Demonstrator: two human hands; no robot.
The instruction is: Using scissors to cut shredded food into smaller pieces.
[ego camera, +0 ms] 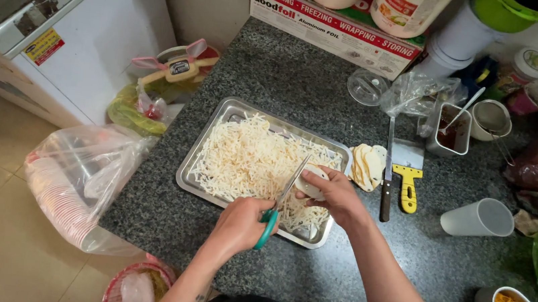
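The pale round slice (312,180) sits pinched in the right hand (335,195), fingers curled around its rim, directly over the metal tray (214,124) so cut strips land on the shredded heap (248,159). The left hand (240,225) has its fingers closed through the teal-handled scissors (282,203), blades angled up beside the slice. Just beyond the right fingers lie more stacked slices (365,165), a knife (387,178) and a yellow scraper (408,170).

a home kitchen: speckled granite surface (278,71), white stove (74,21), foil box (337,24) and jars beyond the fingers.
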